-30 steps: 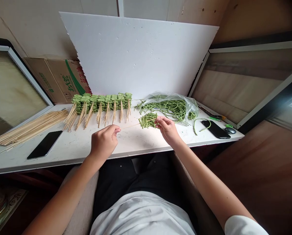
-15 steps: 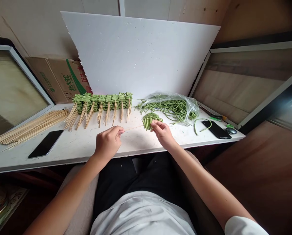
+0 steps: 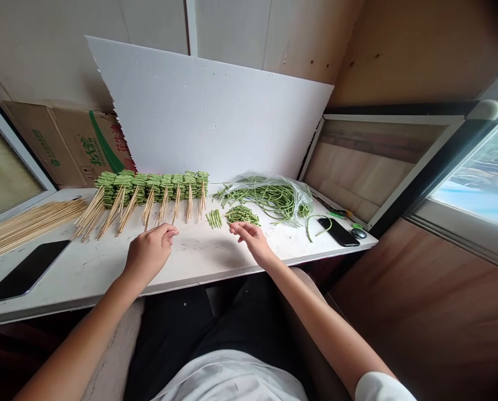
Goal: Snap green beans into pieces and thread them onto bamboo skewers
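Observation:
My left hand (image 3: 151, 249) is closed in a pinch on a thin bamboo skewer, whose shaft shows only faintly. At its far end sits a short row of cut green bean pieces (image 3: 214, 219), side by side. To the right, my right hand (image 3: 251, 240) is held just in front of a small pile of cut bean pieces (image 3: 243, 215), fingers loosely bent and apart, with nothing visible in them. Behind that pile, long green beans (image 3: 274, 195) spill from a clear plastic bag (image 3: 301, 195).
Stacked bean skewers (image 3: 149, 189) line the back left, handles toward me. Plain skewers (image 3: 32, 223) and a black phone (image 3: 25, 270) lie further left. At right are another phone (image 3: 338, 233), a loose bean (image 3: 308, 229) and a dark round object (image 3: 359, 234). A white board (image 3: 215, 111) stands behind.
My right hand has come away from the bean pieces on the skewer, which now show separately from the pile. My left hand keeps its pinch. The camera view has turned rightward.

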Demonstrator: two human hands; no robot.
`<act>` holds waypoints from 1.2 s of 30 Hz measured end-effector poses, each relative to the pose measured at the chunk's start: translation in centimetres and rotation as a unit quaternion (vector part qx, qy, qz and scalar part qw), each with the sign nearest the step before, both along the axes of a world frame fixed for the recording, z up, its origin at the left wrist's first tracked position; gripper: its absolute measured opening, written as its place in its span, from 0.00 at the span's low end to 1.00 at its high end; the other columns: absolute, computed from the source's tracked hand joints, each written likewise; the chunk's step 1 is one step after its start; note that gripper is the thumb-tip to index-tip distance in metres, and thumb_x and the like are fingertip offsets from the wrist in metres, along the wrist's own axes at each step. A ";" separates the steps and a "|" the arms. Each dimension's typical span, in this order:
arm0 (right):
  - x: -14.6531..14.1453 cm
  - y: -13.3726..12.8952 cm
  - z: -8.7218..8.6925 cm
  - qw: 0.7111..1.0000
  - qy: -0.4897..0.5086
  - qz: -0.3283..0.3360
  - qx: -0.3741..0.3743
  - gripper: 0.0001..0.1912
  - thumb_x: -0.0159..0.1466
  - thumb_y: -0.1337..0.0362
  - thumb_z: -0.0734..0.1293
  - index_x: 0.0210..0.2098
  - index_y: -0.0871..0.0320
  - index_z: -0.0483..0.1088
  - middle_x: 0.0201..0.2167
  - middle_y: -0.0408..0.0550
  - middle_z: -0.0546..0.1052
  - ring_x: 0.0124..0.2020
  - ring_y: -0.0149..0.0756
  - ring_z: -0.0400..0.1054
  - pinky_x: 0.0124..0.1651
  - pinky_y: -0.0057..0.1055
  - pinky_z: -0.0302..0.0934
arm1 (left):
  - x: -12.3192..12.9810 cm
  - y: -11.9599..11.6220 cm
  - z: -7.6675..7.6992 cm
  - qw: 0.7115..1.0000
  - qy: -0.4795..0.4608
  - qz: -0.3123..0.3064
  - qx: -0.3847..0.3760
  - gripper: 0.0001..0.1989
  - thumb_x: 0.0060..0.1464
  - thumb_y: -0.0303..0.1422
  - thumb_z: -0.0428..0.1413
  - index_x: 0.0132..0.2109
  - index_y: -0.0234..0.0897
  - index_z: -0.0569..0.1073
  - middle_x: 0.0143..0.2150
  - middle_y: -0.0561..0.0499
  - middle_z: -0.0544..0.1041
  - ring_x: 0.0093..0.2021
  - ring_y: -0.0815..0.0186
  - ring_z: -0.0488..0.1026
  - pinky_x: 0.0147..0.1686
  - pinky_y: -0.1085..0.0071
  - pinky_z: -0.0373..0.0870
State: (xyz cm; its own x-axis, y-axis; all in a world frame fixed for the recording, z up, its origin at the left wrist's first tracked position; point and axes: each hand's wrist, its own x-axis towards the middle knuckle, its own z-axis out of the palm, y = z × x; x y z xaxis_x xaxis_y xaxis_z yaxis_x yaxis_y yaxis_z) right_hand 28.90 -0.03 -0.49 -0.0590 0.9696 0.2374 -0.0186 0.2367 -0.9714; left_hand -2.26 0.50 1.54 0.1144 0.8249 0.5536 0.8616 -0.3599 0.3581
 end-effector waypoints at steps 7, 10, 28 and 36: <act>3.2 2.4 -1.1 0.993 -0.089 -0.079 0.020 0.21 0.64 0.43 0.73 0.44 0.53 0.82 0.46 0.51 0.84 0.48 0.45 0.75 0.47 0.38 0.67 | -1.8 2.7 -2.7 0.993 0.012 -0.027 -0.113 0.12 0.59 0.33 0.51 0.40 0.43 0.81 0.39 0.47 0.87 0.38 0.54 0.81 0.35 0.66 0.69; 6.2 4.4 -1.1 0.976 -0.158 -0.149 0.035 0.22 0.65 0.46 0.71 0.46 0.57 0.81 0.46 0.55 0.84 0.47 0.48 0.76 0.52 0.45 0.69 | -2.2 3.6 -3.8 0.985 0.000 -0.047 -0.164 0.13 0.57 0.33 0.50 0.37 0.41 0.80 0.40 0.45 0.87 0.39 0.54 0.81 0.37 0.66 0.71; 18.4 17.2 0.5 0.731 -0.655 -0.191 0.010 0.31 0.72 0.76 0.59 0.74 0.66 0.60 0.65 0.70 0.73 0.72 0.52 0.56 0.67 0.46 0.51 | -2.0 4.3 -6.4 0.992 0.017 -0.016 -0.127 0.12 0.63 0.30 0.50 0.43 0.42 0.79 0.45 0.45 0.86 0.42 0.55 0.80 0.36 0.67 0.65; 18.4 20.4 0.1 0.718 -0.673 -0.176 -0.033 0.29 0.70 0.79 0.57 0.66 0.61 0.72 0.67 0.62 0.72 0.70 0.54 0.55 0.67 0.45 0.51 | -2.0 4.6 -7.1 0.992 0.030 -0.009 -0.123 0.11 0.65 0.30 0.48 0.42 0.42 0.76 0.45 0.47 0.85 0.43 0.55 0.80 0.37 0.66 0.64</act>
